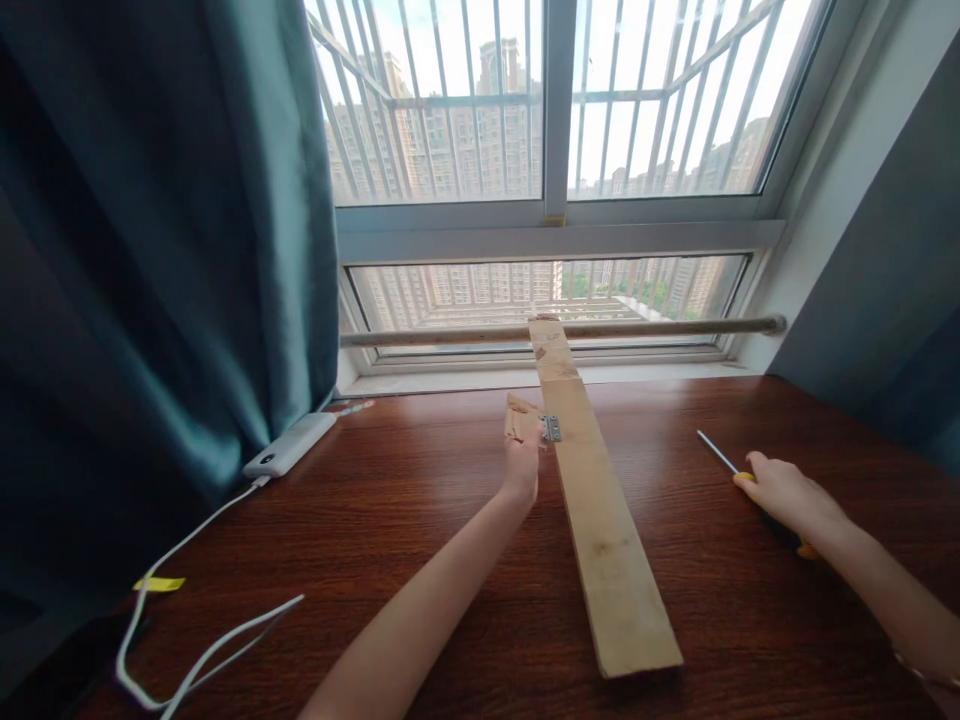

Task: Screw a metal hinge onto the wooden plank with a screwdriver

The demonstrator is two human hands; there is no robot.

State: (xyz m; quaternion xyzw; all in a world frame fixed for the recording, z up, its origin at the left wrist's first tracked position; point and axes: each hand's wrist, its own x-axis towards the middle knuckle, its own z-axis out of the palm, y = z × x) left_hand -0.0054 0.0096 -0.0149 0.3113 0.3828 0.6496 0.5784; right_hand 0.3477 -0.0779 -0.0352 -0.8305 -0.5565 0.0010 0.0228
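A long wooden board (600, 510) lies lengthwise on the table, its far end reaching the pipe by the window. At its left edge, toward the far end, a metal hinge (553, 429) overlaps the board. My left hand (523, 462) is closed on a short wooden piece (517, 408) beside that hinge; its fingers partly hide where the two meet, so I cannot tell how they are joined. Well to the right of the board, my right hand (791, 492) is wrapped round a screwdriver (721, 452) with a yellow and dark handle, its shaft pointing up and left.
The dark red-brown table (420, 450) runs up to a window with a metal pipe (675, 328) across it. At the left are a white power bank (291, 445), a white cable (202, 520), a yellow strip (159, 584) and a blue-green curtain (247, 200).
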